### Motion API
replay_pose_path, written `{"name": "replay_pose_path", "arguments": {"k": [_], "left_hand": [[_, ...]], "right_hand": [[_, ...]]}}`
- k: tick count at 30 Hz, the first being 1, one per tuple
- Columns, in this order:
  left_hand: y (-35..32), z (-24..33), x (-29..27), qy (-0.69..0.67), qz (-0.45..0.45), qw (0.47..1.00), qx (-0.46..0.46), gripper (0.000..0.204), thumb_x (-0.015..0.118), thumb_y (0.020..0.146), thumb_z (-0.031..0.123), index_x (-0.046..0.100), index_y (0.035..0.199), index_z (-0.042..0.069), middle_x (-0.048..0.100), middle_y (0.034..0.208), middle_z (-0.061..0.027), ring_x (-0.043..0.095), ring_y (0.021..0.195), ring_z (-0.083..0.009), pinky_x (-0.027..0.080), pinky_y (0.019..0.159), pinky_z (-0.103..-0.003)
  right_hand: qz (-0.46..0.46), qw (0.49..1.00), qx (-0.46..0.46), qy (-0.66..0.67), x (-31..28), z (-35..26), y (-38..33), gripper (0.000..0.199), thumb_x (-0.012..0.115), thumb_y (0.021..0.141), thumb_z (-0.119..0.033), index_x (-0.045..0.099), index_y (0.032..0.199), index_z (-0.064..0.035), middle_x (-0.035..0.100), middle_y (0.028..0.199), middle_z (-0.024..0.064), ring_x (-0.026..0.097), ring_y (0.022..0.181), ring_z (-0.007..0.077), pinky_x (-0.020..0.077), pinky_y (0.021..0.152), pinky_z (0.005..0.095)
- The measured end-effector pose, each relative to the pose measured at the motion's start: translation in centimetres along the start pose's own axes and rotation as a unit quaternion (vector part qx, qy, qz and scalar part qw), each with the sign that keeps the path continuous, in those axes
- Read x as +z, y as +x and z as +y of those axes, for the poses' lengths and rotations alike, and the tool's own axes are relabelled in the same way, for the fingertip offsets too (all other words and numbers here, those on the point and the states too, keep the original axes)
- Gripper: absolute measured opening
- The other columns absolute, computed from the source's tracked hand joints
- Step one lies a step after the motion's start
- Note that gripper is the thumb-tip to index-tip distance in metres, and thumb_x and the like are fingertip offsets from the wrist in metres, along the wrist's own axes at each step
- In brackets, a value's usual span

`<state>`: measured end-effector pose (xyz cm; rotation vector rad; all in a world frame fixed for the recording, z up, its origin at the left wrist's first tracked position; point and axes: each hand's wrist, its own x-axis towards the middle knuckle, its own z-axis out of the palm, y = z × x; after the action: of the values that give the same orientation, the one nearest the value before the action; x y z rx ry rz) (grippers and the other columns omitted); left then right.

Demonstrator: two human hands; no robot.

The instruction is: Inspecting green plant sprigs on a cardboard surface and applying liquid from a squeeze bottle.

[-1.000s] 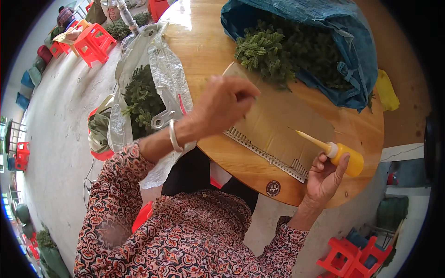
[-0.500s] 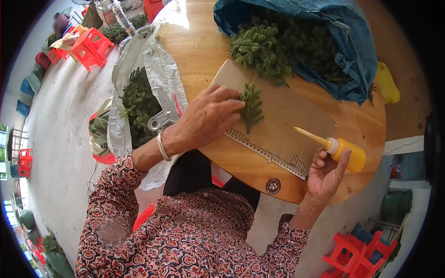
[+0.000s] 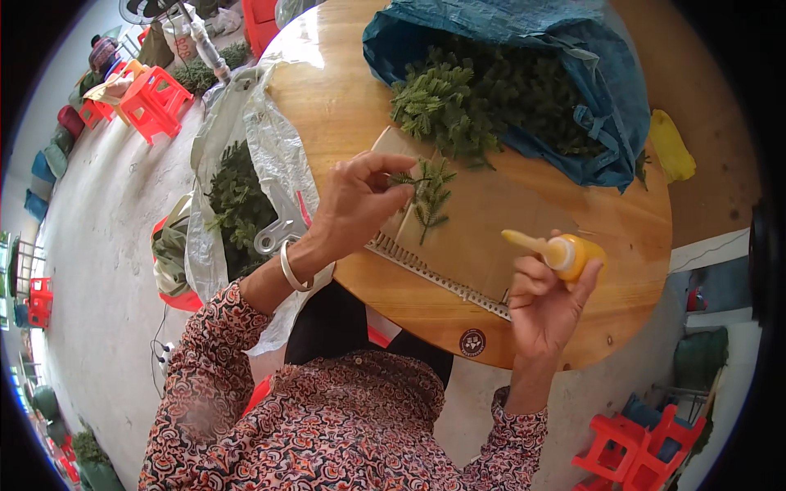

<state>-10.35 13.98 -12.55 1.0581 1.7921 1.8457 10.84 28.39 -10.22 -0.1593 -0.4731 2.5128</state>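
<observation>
Between thumb and fingers, my left hand [image 3: 352, 204] pinches the stem end of a small green artificial-looking fir sprig [image 3: 431, 204] above the cardboard. My right hand [image 3: 542, 315] is wrapped round a yellow squeeze bottle [image 3: 580, 255] with a long tapered nozzle, tilted so the nozzle points left toward the sprig. Beneath both hands lies a sheet of brown cardboard [image 3: 483, 225]. Along its near edge runs a pale perforated strip [image 3: 442, 282] with a row of short thin pieces; my right hand hides its right end.
A blue bag [image 3: 614, 82] full of green sprigs [image 3: 450, 94] lies at the back of the round wooden table [image 3: 614, 319]. To the left, a white sack [image 3: 286, 123] holds more greenery beside a metal clamp [image 3: 282, 221]. Red stools [image 3: 155, 102] stand on the floor.
My right hand has moved left with the bottle, its nozzle nearer the sprig. My left hand has turned the sprig slightly, still pinching it. The whole view has shifted a little.
</observation>
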Motion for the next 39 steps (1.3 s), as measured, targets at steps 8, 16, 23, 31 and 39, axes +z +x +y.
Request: {"name": "replay_pose_path", "arguments": {"k": [8, 16, 23, 31, 39], "left_hand": [[-0.6, 0.7, 2.0, -0.282, 0.023, 0.947, -0.153, 0.034, 0.066, 0.083, -0.001, 0.06, 0.116, 0.0, 0.063, 0.09, -0.0043, 0.052, 0.064, -0.0043, 0.042, 0.056, -0.013], [-0.7, -0.7, -1.0, -0.242, -0.02, 0.96, -0.138, 0.029, 0.067, 0.082, -0.001, 0.063, 0.111, 0.001, 0.064, 0.094, -0.005, 0.053, 0.064, -0.0056, 0.045, 0.057, -0.015], [-1.5, -0.5, -0.6, 0.235, -0.011, 0.95, 0.204, 0.032, 0.067, 0.076, -0.001, 0.064, 0.107, 0.004, 0.064, 0.097, -0.0048, 0.057, 0.082, -0.0158, 0.048, 0.07, -0.025], [-3.2, -2.1, -0.5, 0.362, -0.059, 0.855, 0.366, 0.023, 0.062, 0.076, 0.009, 0.063, 0.098, 0.005, 0.057, 0.112, -0.0091, 0.051, 0.099, -0.0265, 0.046, 0.084, -0.032], [-4.4, -1.7, -0.1, 0.391, -0.057, 0.872, 0.289, 0.026, 0.063, 0.076, 0.005, 0.065, 0.102, 0.006, 0.05, 0.12, -0.0132, 0.049, 0.102, -0.029, 0.045, 0.086, -0.036]], "right_hand": [[0.036, 0.991, 0.098, 0.087, 2.7, 6.0, 0.9, 0.062, 0.063, 0.084, -0.053, 0.05, 0.123, -0.0066, 0.048, 0.127, 0.0188, 0.045, 0.119, 0.0433, 0.0464, 0.092, 0.0462], [0.116, 0.993, 0.003, 0.024, 1.4, 5.3, 3.3, 0.063, 0.071, 0.081, -0.046, 0.045, 0.123, -0.006, 0.046, 0.127, 0.0163, 0.043, 0.117, 0.0493, 0.042, 0.096, 0.0557], [0.07, 0.997, -0.037, -0.019, -0.6, 1.6, 6.5, 0.06, 0.072, 0.081, -0.042, 0.046, 0.119, -0.0044, 0.047, 0.125, 0.0149, 0.049, 0.109, 0.0465, 0.0485, 0.09, 0.0507], [0.051, 0.991, -0.064, -0.103, 0.6, 1.8, 4.3, 0.05, 0.066, 0.087, -0.041, 0.05, 0.117, -0.0042, 0.059, 0.106, 0.0118, 0.061, 0.093, 0.0319, 0.0554, 0.074, 0.0336], [0.07, 0.984, -0.061, -0.15, -0.2, 2.4, 3.0, 0.045, 0.065, 0.088, -0.039, 0.052, 0.114, -0.0039, 0.063, 0.093, 0.0092, 0.063, 0.08, 0.0222, 0.0545, 0.067, 0.0255]]}}
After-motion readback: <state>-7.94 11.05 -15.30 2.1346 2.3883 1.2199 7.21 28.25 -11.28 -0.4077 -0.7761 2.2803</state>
